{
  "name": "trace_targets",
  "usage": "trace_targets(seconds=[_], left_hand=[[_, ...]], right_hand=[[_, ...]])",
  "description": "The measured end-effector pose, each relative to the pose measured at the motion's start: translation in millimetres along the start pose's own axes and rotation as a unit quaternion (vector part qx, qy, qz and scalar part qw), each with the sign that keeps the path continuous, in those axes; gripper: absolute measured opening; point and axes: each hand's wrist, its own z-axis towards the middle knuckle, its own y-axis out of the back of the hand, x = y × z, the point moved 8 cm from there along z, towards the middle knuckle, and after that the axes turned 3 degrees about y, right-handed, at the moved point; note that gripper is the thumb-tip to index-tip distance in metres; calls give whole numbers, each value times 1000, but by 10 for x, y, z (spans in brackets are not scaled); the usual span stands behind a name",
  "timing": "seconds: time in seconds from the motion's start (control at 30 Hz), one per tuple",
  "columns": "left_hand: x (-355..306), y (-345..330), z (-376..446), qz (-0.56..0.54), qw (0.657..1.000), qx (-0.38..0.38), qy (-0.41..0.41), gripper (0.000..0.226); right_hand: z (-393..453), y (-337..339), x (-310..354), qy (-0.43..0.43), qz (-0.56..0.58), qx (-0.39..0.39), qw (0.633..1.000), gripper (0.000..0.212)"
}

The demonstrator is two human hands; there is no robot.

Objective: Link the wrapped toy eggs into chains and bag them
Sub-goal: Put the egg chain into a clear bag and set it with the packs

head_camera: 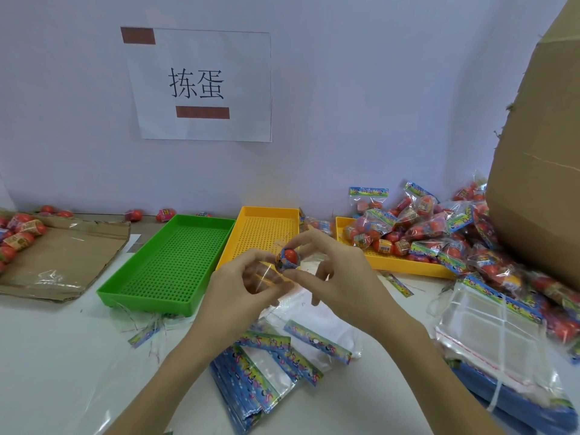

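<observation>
One wrapped egg is held above the counter, in front of the near end of the middle yellow tray. It is pinched at its right side by the fingers of the right hand, with the thumb below and the index finger arched over the top. The left hand is curled beneath and to the left of the egg, its fingers closed on clear film that trails from the egg's wrapper. Whether a second egg is already attached cannot be told.

The step in hand is judged to be the preparation of the wrapper tail for linking. The egg should be kept steady in the right-hand pinch while the film is drawn taut by the left hand, so that the tail is not torn and the wrapper is not twisted open. Pressure should be applied lightly, as the film is thin and slippery.

The egg lies at the fingertips of both hands, touching the right-hand fingers and just above the left-hand fingers. Empty bags with printed headers lie near, below the hands. Filled bags are heaped on the right tray. The green tray lies to the left.
</observation>
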Motion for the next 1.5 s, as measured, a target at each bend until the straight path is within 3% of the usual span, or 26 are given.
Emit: trace_targets(seconds=[0.23, 0.53, 0.8, 1.03, 1.3, 1.5], left_hand=[[-47, -1, -23, -4, 1000, 8, -15, 35], [-97, 16, -40, 43, 997, -3, -63, 43], [-105, 53, -32, 56, 996, -20, -71, 45], [-137, 16, -52, 71, 995, -2, -74, 40], [-70, 23, -42, 75, 996, 9, -48, 35], [-9, -24, -25, 29, 999, 28, 3, 37]], right_hand=[[9, 33, -42, -26, 103, 23, 994, 25], [-10, -5, -77, -23, 40, 86, 995, 28], [-20, -97, -50, -28, 54, 59, 996, 17], [-24, -156, -38, -27, 28, 83, 996, 4], [-88, -371, 78, -10, 81, 169, 982, 24], [-114, -416, -1, 0, 36, 171, 985, 37]])
